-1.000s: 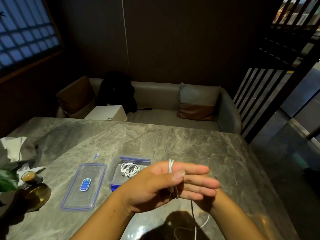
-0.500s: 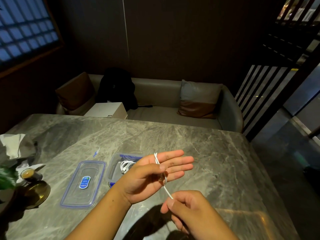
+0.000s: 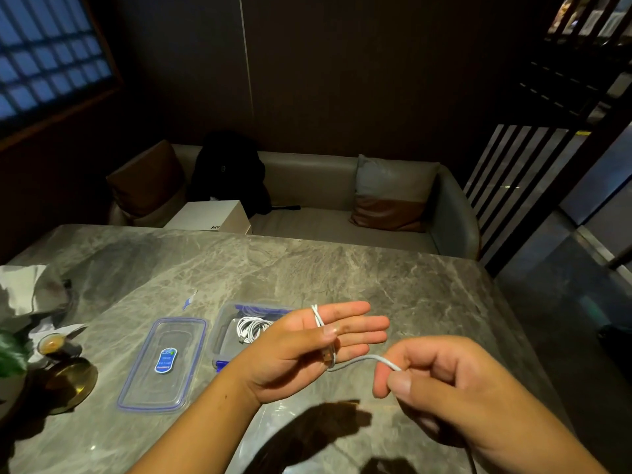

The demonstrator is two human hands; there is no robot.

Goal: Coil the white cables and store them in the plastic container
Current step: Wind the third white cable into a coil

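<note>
Currently: white cable (image 3: 355, 360) looped over straight fingers of left hand (image 3: 307, 347), plug end pinned under thumb; free run pinched by right hand (image 3: 444, 381) just beside; plastic container (image 3: 222, 323) behind left hand, coiled cables (image 3: 251, 328) inside; lid (image 3: 162, 336) alongside on marble table (image 3: 342, 268).

**One head-worn, wide-angle view**

The single camera sat on the person's head, facing forward and down across the table (image 3: 342, 268) toward the sofa (image 3: 318, 227). The left hand (image 3: 301, 350) and right hand (image 3: 444, 381) lay close beneath it.
</note>
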